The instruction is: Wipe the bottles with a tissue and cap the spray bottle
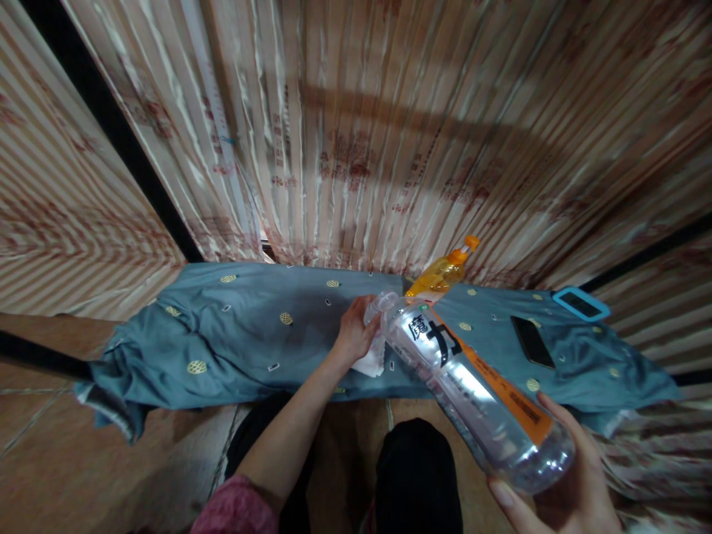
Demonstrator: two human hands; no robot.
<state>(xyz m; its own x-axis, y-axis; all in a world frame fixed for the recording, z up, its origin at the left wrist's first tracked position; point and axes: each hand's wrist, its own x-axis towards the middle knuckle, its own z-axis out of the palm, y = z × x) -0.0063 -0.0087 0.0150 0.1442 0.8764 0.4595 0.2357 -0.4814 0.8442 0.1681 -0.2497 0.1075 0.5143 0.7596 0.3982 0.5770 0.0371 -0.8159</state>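
Observation:
A large clear plastic bottle (445,371) with an orange and silver label is tilted across the view, its neck toward the bench and its base toward me. My right hand (572,482) grips it around the base. At the bottle's neck, my left hand (356,330) is closed, with its fingers curled against the mouth. A white tissue (371,360) shows just under my left palm, seemingly held in it; the fingers partly hide it. Behind the bottle's neck is a pump bottle (437,278) of yellow liquid with an orange top.
A blue-grey cloth with yellow pineapple prints (250,334) covers the low bench. On its right side lie a dark phone (532,342) and a blue-framed device (581,303). Pleated curtains (356,148) hang behind, beside black poles (116,133). My knees (420,475) are close to the front edge.

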